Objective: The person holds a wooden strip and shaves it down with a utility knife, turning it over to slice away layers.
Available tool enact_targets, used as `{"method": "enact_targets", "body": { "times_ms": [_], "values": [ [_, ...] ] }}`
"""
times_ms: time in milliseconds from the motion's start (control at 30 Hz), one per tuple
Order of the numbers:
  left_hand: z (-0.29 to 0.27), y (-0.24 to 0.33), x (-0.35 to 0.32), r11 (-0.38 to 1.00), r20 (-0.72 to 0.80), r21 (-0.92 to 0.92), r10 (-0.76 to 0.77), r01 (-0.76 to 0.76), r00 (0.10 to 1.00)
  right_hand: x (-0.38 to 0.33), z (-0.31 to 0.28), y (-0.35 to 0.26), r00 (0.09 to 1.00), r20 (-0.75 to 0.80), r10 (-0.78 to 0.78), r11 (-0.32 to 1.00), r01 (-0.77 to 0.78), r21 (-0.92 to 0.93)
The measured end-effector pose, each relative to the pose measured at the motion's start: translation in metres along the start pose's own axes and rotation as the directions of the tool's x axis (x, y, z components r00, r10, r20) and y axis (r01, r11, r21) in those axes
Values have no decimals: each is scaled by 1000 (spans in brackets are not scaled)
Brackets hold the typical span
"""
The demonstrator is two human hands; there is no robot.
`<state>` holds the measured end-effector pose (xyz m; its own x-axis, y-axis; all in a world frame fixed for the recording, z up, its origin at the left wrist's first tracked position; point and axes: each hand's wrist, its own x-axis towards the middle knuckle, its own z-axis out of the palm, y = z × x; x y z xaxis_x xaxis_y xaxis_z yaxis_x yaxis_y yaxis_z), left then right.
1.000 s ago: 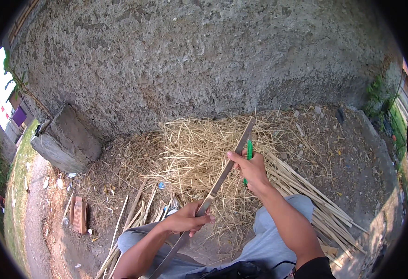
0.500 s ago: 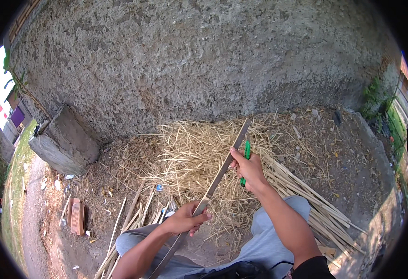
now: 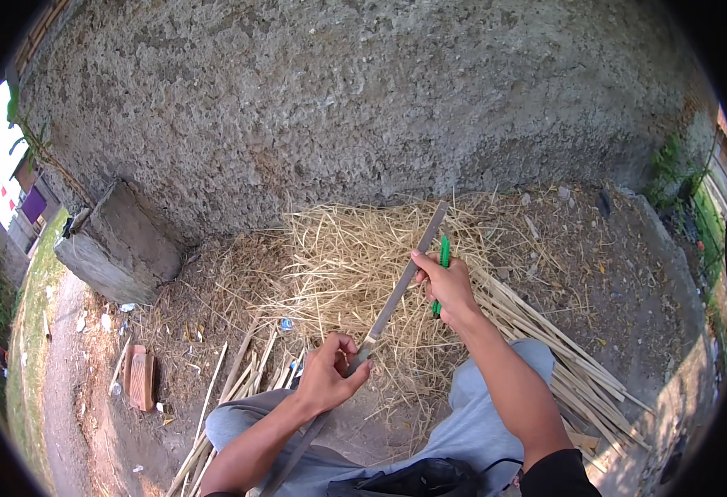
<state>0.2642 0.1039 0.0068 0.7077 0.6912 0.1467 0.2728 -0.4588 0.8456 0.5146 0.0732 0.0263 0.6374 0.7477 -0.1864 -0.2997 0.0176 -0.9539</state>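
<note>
A long, flat grey-brown bamboo strip (image 3: 392,302) slants from the straw-coloured shavings down to my lap, with a pale bare patch partway along it. My right hand (image 3: 449,286) grips its upper part between thumb and fingers. The same hand also holds a green utility knife (image 3: 444,252), upright beside the strip; its blade cannot be made out. Lower down, just below the pale patch, my left hand (image 3: 328,374) is closed around the strip with curled fingers, some of them hidden. Past my knee, the strip's lower end runs out of view.
A heap of pale shavings (image 3: 347,265) lies against the rough wall (image 3: 380,99). Bundles of split sticks lie by my right knee (image 3: 579,373) and left knee (image 3: 214,406). A concrete block (image 3: 123,248) and a reddish-brown brick-like piece (image 3: 138,381) are on the left.
My left hand has shifted slightly up along the strip, and its fingers have lifted and curled more. My right hand keeps its grip on strip and knife, nearly in place.
</note>
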Motion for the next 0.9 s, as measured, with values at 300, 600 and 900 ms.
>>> {"method": "enact_targets", "body": {
  "times_ms": [300, 600, 900],
  "values": [
    [1, 1, 0, 988, -20, 127, 95, -91, 995, 3, -2, 4, 997, 60, 47, 999, -46, -22],
    [2, 1, -2, 980, -73, 176, 109, -95, 991, 2, 1, 8, 992, 112, 61, 998, -59, -19],
    [5, -1, -4, 890, -151, 398, 303, -222, 941, 2, 3, 11, 991, 84, 107, 992, -112, 55]
  ]
}}
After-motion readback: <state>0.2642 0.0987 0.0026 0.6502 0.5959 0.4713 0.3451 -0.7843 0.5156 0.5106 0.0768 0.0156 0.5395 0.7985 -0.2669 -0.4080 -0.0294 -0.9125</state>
